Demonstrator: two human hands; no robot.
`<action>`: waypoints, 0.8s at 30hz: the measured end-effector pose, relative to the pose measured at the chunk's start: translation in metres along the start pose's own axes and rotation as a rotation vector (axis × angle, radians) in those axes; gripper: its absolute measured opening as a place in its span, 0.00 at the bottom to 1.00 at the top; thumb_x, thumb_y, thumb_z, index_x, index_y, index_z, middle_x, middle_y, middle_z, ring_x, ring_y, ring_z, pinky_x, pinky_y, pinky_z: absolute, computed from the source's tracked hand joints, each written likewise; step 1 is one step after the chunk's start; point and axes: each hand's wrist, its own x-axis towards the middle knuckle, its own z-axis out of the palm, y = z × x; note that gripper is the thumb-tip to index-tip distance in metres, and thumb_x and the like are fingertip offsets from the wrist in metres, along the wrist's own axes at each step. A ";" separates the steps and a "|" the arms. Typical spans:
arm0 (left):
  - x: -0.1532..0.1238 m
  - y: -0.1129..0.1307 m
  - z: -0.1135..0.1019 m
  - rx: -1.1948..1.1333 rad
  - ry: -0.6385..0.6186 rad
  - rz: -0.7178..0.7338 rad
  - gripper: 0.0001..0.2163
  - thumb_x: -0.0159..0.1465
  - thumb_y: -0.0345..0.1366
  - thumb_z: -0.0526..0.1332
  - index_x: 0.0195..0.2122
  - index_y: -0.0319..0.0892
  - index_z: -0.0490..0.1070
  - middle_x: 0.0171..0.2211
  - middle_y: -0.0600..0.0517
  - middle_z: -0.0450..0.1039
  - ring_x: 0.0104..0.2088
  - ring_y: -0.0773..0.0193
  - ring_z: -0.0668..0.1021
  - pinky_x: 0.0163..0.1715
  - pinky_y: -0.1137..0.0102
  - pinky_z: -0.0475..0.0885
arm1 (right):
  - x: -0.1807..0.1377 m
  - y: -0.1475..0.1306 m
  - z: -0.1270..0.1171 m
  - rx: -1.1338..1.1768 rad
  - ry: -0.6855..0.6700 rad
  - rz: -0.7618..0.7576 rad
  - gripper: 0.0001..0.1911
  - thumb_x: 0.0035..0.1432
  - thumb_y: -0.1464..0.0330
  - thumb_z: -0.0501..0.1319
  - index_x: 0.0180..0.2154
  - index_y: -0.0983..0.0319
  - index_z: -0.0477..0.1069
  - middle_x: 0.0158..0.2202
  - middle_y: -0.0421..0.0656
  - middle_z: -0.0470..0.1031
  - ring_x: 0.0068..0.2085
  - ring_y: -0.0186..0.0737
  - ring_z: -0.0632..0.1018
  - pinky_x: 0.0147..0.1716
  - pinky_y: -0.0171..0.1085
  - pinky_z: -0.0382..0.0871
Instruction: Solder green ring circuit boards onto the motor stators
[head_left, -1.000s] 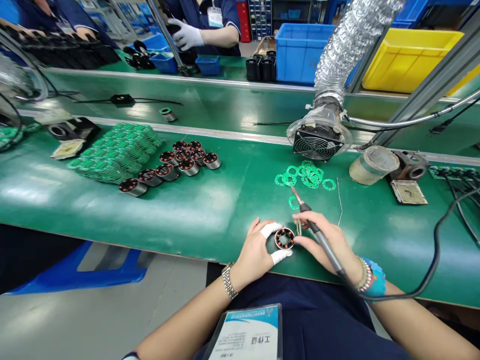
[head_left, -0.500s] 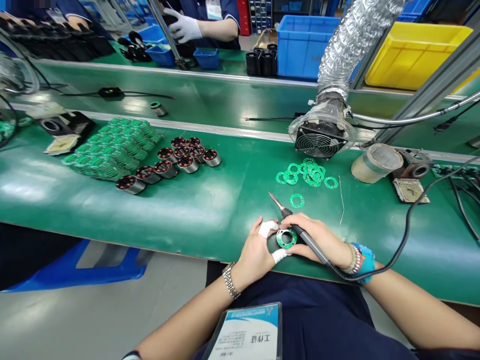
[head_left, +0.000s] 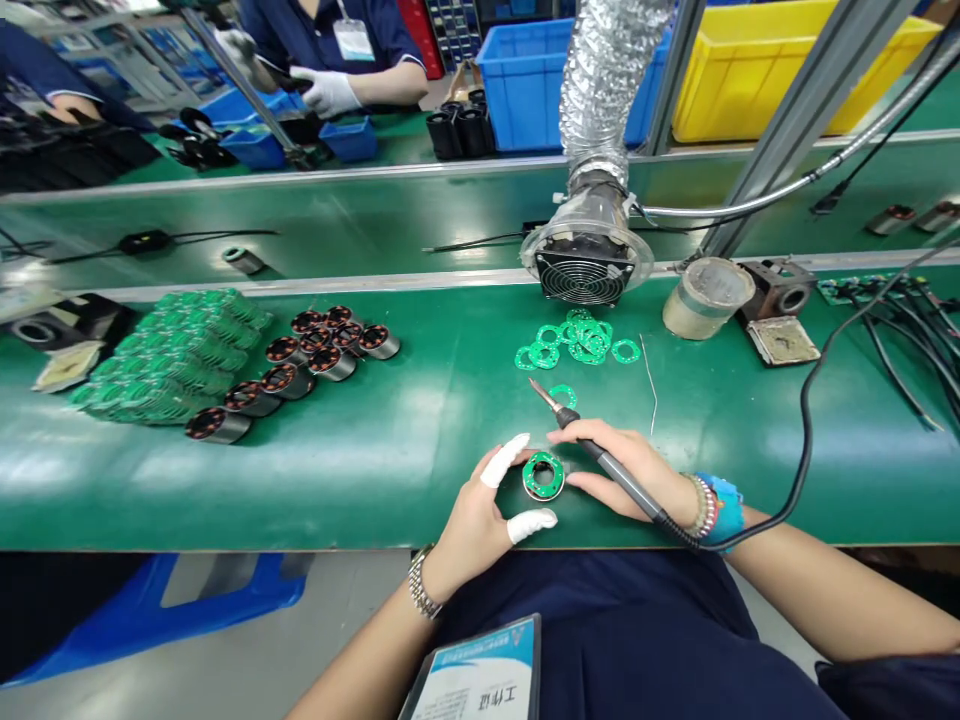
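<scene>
Left hand [head_left: 471, 520]: spread, its white-covered fingertips [head_left: 531, 524] curved around a silvery cylindrical core [head_left: 543, 498], contact uncertain. Right hand [head_left: 646, 458]: grasping a slim, dark-handled soldering iron [head_left: 625, 481], tip pointing beyond the left hand. Core: between both hands, capped by a green ring board [head_left: 541, 460]; best practice, presumably, ring seated level, iron tip clear of fingers. Beyond the right hand: flat, glossy loose rings [head_left: 591, 343], heaped; thin wire [head_left: 650, 385].

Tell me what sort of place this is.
Most likely an electronics assembly line in a factory: there is a corded soldering iron, a stack of green circuit boards, and a fan on a foil duct above the bench.
</scene>
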 end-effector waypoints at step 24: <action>0.003 -0.008 -0.003 0.060 0.020 -0.011 0.23 0.52 0.41 0.67 0.49 0.46 0.67 0.47 0.46 0.73 0.45 0.56 0.76 0.45 0.60 0.73 | -0.006 0.013 0.028 0.249 0.129 0.136 0.17 0.56 0.75 0.55 0.47 0.59 0.59 0.34 0.39 0.71 0.34 0.31 0.75 0.38 0.31 0.71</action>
